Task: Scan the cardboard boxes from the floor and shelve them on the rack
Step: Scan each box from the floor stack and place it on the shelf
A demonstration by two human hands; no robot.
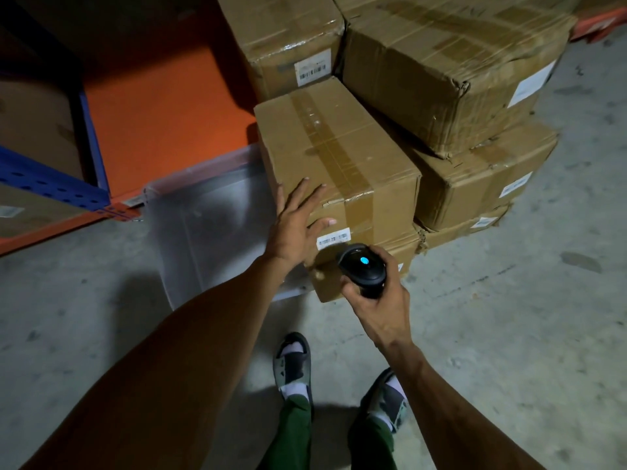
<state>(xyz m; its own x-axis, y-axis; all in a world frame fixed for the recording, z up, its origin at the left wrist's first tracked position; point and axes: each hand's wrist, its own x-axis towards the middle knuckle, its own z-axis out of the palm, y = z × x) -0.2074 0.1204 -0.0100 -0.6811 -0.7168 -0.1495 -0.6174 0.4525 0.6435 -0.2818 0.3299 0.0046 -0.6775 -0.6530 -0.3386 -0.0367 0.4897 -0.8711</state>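
Note:
A taped cardboard box [339, 157] tops a low stack on the floor, with a white barcode label [334, 239] on its near face. My left hand [298, 222] lies flat on the box's near left corner, fingers spread, thumb beside the label. My right hand [376, 300] grips a black handheld scanner [363, 268] with a lit blue dot, its head right below the label. Another box [359, 283] sits beneath, mostly hidden by the scanner and my hands.
More labelled cardboard boxes [451, 72] are piled behind and to the right. A clear plastic bin [203, 215] stands left of the stack. The blue and orange rack [54, 188] with an orange shelf [159, 106] is at the left. My sandalled feet stand on grey concrete floor [526, 317].

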